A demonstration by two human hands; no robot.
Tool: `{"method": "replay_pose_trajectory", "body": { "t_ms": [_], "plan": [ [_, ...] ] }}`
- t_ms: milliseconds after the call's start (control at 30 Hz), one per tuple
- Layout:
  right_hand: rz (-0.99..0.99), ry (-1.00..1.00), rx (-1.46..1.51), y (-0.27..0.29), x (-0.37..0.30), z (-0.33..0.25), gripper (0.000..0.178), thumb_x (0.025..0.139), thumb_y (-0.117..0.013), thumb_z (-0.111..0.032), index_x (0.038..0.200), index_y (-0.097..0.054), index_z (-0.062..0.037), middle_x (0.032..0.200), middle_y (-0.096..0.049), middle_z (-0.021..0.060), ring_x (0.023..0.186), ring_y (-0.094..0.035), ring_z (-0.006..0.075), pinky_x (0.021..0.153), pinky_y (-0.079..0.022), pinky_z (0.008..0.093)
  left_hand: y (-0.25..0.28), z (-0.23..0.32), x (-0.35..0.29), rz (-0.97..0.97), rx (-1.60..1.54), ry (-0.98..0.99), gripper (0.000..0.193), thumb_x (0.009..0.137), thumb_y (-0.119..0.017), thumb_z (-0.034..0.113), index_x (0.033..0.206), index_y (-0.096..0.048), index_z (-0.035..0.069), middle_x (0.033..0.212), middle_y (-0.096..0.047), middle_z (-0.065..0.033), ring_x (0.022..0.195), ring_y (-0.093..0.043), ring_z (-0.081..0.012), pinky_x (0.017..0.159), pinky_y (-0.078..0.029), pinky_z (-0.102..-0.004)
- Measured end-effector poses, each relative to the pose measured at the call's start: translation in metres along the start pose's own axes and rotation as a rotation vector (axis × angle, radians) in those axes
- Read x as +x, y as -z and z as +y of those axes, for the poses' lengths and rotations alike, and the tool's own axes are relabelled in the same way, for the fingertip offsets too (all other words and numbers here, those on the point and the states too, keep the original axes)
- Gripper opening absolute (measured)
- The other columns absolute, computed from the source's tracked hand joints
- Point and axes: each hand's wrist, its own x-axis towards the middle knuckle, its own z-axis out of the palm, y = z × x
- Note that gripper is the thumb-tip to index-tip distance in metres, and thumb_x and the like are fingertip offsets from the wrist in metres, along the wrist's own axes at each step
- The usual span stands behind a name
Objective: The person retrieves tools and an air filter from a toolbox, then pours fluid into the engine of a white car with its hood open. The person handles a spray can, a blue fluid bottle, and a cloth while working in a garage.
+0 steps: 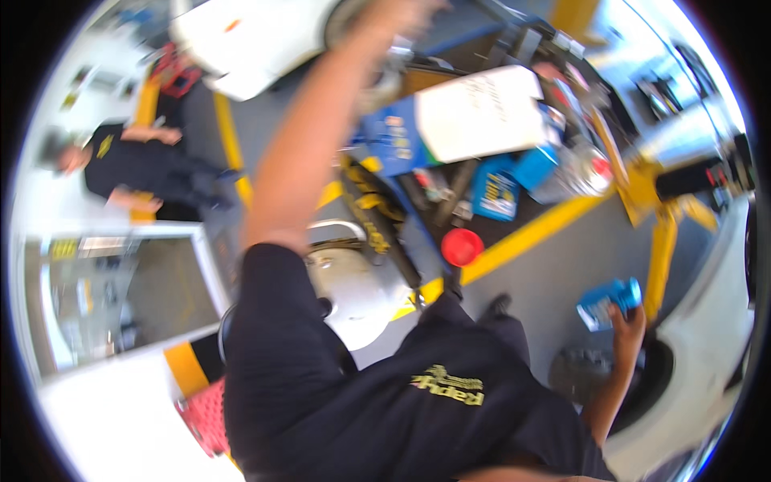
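My right hand (629,323), at the lower right, is wrapped round a blue bottle (596,309) with a pale label. The bottle is tilted nearly on its side. My left arm stretches far up across the view, and my left hand (400,14) is at the top edge. Motion blurs its fingers, so its grip cannot be made out. Below it is a cluttered dark cart bearing a white-and-blue box or board (478,112), blue containers (494,189) and a clear plastic bottle (570,177). A round red cup or funnel (462,247) sits at the near corner.
White vehicles stand at the upper left (249,40) and right (707,345). A yellow lift post (660,257) rises beside the cart. A white rounded tank (349,281) is near my left side. Another person (144,169) in dark clothes stands at far left.
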Motion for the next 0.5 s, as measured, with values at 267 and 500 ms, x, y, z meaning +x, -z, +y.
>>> {"method": "replay_pose_trajectory", "body": {
  "t_ms": [267, 500],
  "plan": [
    [-0.112, 0.049, -0.085, -0.021, 0.027, 0.038, 0.061, 0.087, -0.080, -0.039, 0.130, -0.061, 0.0005, 0.118, -0.067, 0.0122, 0.115, -0.062, 0.0247, 0.104, -0.047, 0.0414, -0.038, 0.007, -0.031, -0.168, 0.187, -0.257, 0.029, 0.091, -0.076, 0.033, 0.109, -0.081, 0.010, 0.102, -0.078, -0.0151, 0.095, -0.074, -0.0282, 0.088, -0.054, -0.0390],
    [-0.264, 0.197, 0.166, -0.066, 0.039, -0.027, 0.088, 0.076, -0.090, -0.044, 0.141, -0.052, 0.0013, 0.119, -0.066, 0.0111, 0.111, -0.064, 0.0247, 0.102, -0.049, 0.0392, 0.033, -0.012, -0.056, 0.189, -0.010, 0.034, 0.030, 0.099, -0.060, 0.029, 0.109, -0.079, 0.008, 0.102, -0.076, -0.0131, 0.095, -0.072, -0.0229, 0.087, -0.056, -0.0375]
  ]
}}
